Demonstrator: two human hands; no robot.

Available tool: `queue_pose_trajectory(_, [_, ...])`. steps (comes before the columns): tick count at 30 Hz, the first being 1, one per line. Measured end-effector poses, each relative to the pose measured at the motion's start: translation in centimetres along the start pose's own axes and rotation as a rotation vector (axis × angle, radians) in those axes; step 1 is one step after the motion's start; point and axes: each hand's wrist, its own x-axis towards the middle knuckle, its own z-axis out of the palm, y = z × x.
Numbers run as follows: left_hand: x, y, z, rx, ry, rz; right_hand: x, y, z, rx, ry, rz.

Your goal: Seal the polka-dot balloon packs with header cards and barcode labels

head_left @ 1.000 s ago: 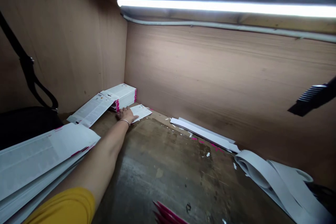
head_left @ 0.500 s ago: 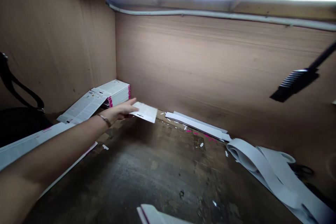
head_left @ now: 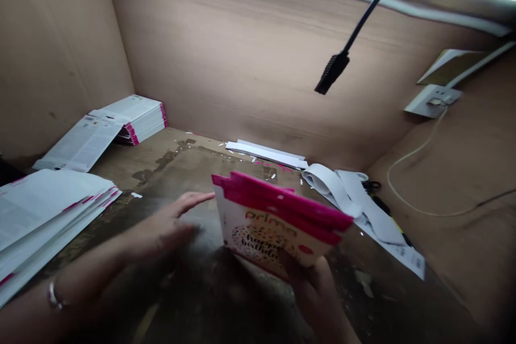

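My right hand (head_left: pixel 316 285) grips a small bundle of flat printed cardboard packets (head_left: pixel 266 242), pink along the top, with "prima" and "happy birthday" on the front. The bundle is held tilted above the table, and its upper edges are uneven. My left hand (head_left: pixel 173 226) is open and somewhat blurred, fingers stretched towards the bundle's left side. Its index fingertip is at that edge; whether it touches, I cannot tell. Nothing shows in the left hand.
A neat stack of packets (head_left: pixel 147 118) stands in the back left corner, one packet (head_left: pixel 83 140) leaning off it. More flat packets (head_left: pixel 48 209) lie at left. White strips (head_left: pixel 266 155) and a curled paper roll (head_left: pixel 355 199) lie along the back. A black cable plug (head_left: pixel 332 72) hangs overhead.
My left hand has come back from the rear left, and the single packet it held no longer shows in it. My right hand and its bundle have risen into view. The camera has turned right.
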Motion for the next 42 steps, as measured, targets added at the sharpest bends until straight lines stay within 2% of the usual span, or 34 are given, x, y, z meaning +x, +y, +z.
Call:
queue_pose_trajectory(2, [-0.4,-0.3,2.7,-0.085,0.067,0.11,-0.7,1.1,0.8,0.101,0.026,0.122])
queue_pose_trajectory(5, [-0.8,-0.4,6.7,-0.369,0.156,0.065,-1.2,2.2,1.9,0.167,0.011,0.195])
queue_pose_trajectory(8, [-1.2,-0.5,8.5,-0.49,0.126,0.063,-1.3,1.9,2.5,0.313,0.208,0.263])
queue_pose_trajectory(10, [-1.7,-0.8,8.9,-0.474,0.09,0.094,-1.4,1.2,3.0,0.328,0.342,0.285])
queue_pose_trajectory(12, [-2.3,-1.0,9.1,-0.444,0.072,0.156,-1.6,0.5,3.5,0.252,0.374,0.282])
queue_pose_trajectory(15, [-2.8,-1.2,9.0,-0.354,0.093,0.267,-1.7,-0.1,4.0,0.102,0.344,0.259])
queue_pose_trajectory(17, [-2.7,-1.5,8.6,-0.224,0.097,0.291,-1.6,0.3,3.8,0.035,0.281,0.227])
queue_pose_trajectory(20, [-2.5,-2.4,7.9,-0.075,0.094,0.251,-1.2,1.4,3.0,0.036,0.114,0.173])
queue_pose_trajectory(23, [-2.4,-3.1,7.8,-0.146,0.078,0.212,-1.0,2.3,2.2,0.083,0.009,0.136])
queue_pose_trajectory(26, [-2.3,-2.7,8.1,-0.323,0.021,0.122,-1.0,2.2,1.8,0.191,-0.029,0.205])
queue_pose_trajectory(29, [-1.9,-1.9,8.2,-0.446,0.012,-0.072,-0.7,1.6,2.1,0.365,-0.052,0.339])
queue_pose_trajectory(31, [-1.7,-1.9,8.0,-0.346,0.07,-0.17,-0.4,1.7,2.6,0.462,-0.067,0.414])
queue_pose_trajectory(32, [-1.7,-2.1,7.9,-0.212,0.118,-0.167,-0.2,2.1,2.9,0.5,-0.068,0.446])
queue_pose_trajectory(34, [-1.8,-2.9,7.7,0.164,0.154,-0.034,-0.1,3.2,3.5,0.516,-0.046,0.493])
queue_pose_trajectory(35, [-2.0,-3.4,7.7,0.355,0.114,0.072,-0.1,3.9,3.6,0.47,-0.032,0.505])
queue_pose_trajectory(37, [-2.4,-4.2,7.9,0.638,-0.068,0.246,-0.3,4.9,3.4,0.339,-0.007,0.518])
queue_pose_trajectory(39, [-2.8,-4.6,8.3,0.773,-0.236,0.297,-0.5,5.0,2.5,0.138,-0.021,0.501])
queue_pose_trajectory(42, [-2.8,-4.5,8.7,0.859,-0.288,0.297,0.0,3.5,0.4,-0.501,-0.039,0.373])
